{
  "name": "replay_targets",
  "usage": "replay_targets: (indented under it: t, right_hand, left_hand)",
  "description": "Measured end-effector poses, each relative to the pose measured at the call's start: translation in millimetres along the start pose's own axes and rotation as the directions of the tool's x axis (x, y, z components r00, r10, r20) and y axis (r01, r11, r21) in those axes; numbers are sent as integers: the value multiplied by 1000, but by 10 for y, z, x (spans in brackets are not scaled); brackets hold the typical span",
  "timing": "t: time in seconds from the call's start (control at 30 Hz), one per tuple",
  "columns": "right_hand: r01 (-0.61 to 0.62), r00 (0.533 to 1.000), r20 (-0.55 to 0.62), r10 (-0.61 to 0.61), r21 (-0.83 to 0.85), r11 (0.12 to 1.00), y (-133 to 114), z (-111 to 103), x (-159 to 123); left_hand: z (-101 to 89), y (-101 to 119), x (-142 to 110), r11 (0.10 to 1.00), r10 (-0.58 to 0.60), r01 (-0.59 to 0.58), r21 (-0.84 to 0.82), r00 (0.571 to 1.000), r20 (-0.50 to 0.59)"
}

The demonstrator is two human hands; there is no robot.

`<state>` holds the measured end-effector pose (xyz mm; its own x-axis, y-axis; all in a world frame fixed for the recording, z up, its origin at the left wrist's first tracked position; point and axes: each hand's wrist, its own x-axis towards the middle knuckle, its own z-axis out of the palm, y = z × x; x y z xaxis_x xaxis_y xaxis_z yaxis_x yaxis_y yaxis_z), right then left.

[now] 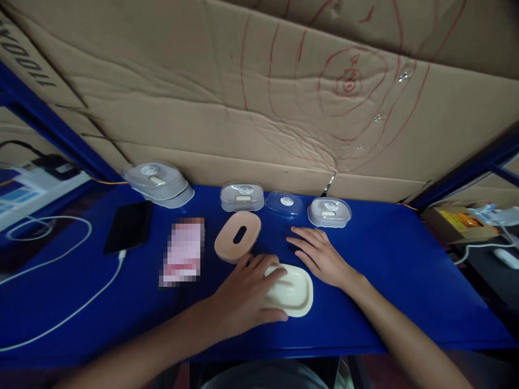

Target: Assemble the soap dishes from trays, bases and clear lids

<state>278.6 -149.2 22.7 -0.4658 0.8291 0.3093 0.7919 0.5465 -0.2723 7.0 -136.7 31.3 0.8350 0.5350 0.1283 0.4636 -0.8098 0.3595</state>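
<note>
Resting my left hand, fingers spread loosely over the cream oval dish, smooth, rounded, shallow; my right hand lies flat, unclenched, just beside it.

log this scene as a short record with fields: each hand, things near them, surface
left hand: resting on the cream tray, fingers over its left rim
right hand: flat on the blue table, beside the tray
behind the hands: peach oval lid with a slot; row of clear plastic containers
left side: black phone with white cable
backdrop: cardboard with red marks
</note>
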Motion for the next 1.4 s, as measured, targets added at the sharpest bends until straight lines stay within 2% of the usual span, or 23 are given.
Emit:
replay_targets:
  t: [0.03, 0.1, 0.17, 0.23, 0.3, 0.43, 0.6, 0.8, 0.93, 1.2, 1.4]
  right_hand:
    - [11, 1000, 22, -12, 20, 1000, -38, -14, -11]
    - [35, 996, 82, -41, 72, 997, -138, -64, -47]
    - [54, 986, 148, -74, 136, 989, -259, -115, -86]
    - [62, 973, 208, -100, 180, 982, -376, -133, -118]
    - [69, 959, 257, -117, 189, 980, -458, -100, -142]
    - [69, 955, 277, -111, 157, 985, -442, 41, -164]
    - [55, 986, 150, -67, 80, 995, -238, 81, -161]
    - [40, 999, -34, -40, -22, 999, -107, 8, -161]
    - [43, 999, 3, -43, -24, 999, -93, -3, -168]
    - [37, 992, 118, -36, -6, 999, -91, -26, -136]
    - [27, 996, 83, -29, 32, 999, 13, 6, -144]
  left_hand:
    - [-27, -37, 18, 1000, -16, 17, 10, 999, -39]
    - [-96, -152, 55, 986, -135, 149, 76, 977, -164]
    - [-150, -294, 85, 931, -295, 338, 137, 919, -262]
    - [-165, -424, 105, 881, -395, 446, 156, 876, -277]
    - [-149, -515, 124, 871, -427, 469, 146, 870, -246]
    - [-127, -578, 179, 935, -340, 353, 27, 916, -215]
    - [-212, -500, 219, 967, -191, 150, -205, 962, -198]
    - [-223, -259, 195, 965, -3, -38, -261, 988, -155]
    - [-91, -131, 157, 961, 101, -129, -245, 987, -125]
    - [-2, -223, 176, 976, 121, -139, -169, 987, -109]
    - [81, -281, 179, 997, -1, -4, -76, 997, -73]
